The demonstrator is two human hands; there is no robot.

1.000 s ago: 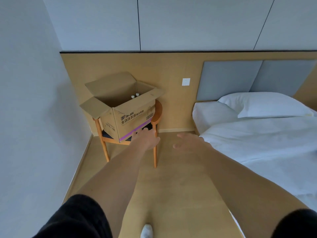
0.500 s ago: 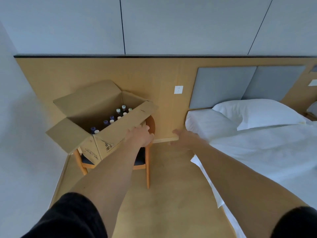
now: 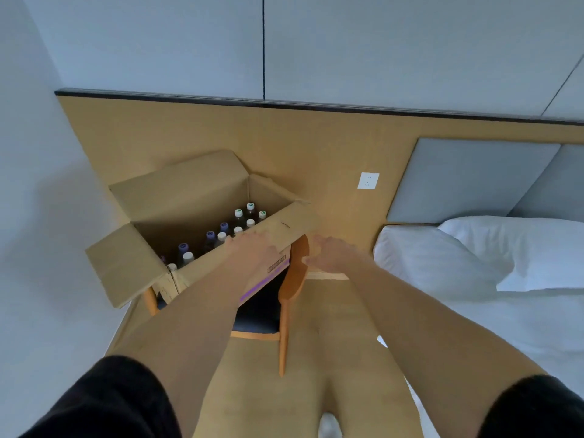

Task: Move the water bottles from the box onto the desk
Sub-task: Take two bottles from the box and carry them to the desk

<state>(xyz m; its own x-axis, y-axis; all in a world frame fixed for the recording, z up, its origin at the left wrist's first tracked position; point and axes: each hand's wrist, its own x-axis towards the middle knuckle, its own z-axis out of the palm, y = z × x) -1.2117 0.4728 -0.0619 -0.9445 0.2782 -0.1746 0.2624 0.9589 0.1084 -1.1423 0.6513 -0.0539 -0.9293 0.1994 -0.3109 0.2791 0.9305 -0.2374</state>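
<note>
The water bottles point(image 3: 237, 220) are all standing upright inside the cardboard box point(image 3: 189, 197), only their caps showing, some white and some purple. The box has its flaps folded out and sits on a wooden chair point(image 3: 292, 279) tucked in the corner against the wood wall panel point(image 3: 316, 147). Left hand point(image 3: 252, 248) is stretched out over the near flap, fingers pretty straight, holding nothing; can't tell if it's actually touching the cardboard. Right hand point(image 3: 335, 254) hovers just beside the chair back, fingers relaxed, also holding nothing. Off to the right there's a bed point(image 3: 505, 311) with a white pillow point(image 3: 512, 245), and a wall socket point(image 3: 368, 180) above.
</note>
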